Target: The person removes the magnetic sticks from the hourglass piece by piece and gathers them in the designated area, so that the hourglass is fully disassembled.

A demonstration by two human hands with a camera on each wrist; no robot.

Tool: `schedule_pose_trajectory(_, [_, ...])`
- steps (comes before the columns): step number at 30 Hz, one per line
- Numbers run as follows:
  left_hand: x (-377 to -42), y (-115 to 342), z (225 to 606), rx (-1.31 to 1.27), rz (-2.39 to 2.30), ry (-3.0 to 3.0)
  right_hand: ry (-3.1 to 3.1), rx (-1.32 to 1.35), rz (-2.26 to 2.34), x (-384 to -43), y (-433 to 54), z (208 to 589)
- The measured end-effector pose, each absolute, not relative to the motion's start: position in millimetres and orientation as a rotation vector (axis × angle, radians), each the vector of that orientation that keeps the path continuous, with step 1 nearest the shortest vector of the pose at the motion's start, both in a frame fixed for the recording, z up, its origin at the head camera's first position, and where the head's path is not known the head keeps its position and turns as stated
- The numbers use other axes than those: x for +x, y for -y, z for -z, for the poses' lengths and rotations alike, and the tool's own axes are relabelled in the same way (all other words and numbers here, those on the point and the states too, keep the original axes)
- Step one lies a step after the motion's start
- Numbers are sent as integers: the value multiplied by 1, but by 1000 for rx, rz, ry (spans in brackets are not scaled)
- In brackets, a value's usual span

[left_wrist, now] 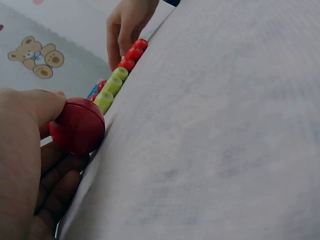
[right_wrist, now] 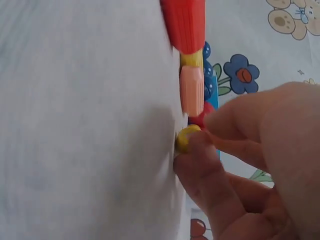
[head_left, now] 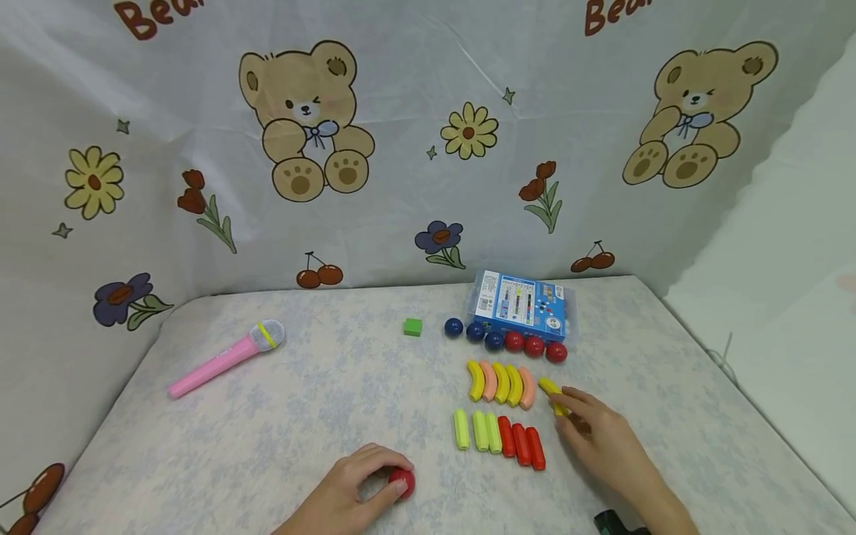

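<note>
My left hand (head_left: 348,487) grips a red ball (head_left: 403,483) at the table's near side; the left wrist view has the thumb on one side of it and curled fingers beneath. Farther right, my right hand (head_left: 605,442) pinches a yellow curved stick (head_left: 550,386) between thumb and fingers, and its lower part is partly hidden. Just left of that stick is a row of yellow and pink curved sticks (head_left: 501,383). Nearer me lies a row of light green sticks (head_left: 480,431) and red sticks (head_left: 521,443).
Blue balls (head_left: 475,331) and red balls (head_left: 534,346) line up before a blue-labelled plastic case (head_left: 520,303). A green block (head_left: 412,327) sits left of them. At the left lies a pink toy microphone (head_left: 221,364). A bear-print cloth (head_left: 401,186) hangs behind the table.
</note>
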State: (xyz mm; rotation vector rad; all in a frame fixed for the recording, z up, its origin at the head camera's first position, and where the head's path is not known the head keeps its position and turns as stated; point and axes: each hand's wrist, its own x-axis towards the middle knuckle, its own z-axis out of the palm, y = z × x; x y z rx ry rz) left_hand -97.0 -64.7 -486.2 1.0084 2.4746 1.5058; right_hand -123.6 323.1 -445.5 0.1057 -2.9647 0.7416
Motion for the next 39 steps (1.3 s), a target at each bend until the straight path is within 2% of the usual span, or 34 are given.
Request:
schedule_pose_trajectory(8, [-97,65,486,1017,-1505,-2483,2940,92,-904,-124,-315,447])
schedule_pose_trajectory(22, [-97,66,486,978,-1496,-2462,2999,172,-801,-123,-312,447])
schedule_pose_trajectory(33, [-98,67,487,962,-1487,-2493,2776,664,-705,-101,-280,448])
schedule_pose_trajectory(39, [-100,67,491,1096,-1550,-2484,2788,886,-702,-90,-263,442])
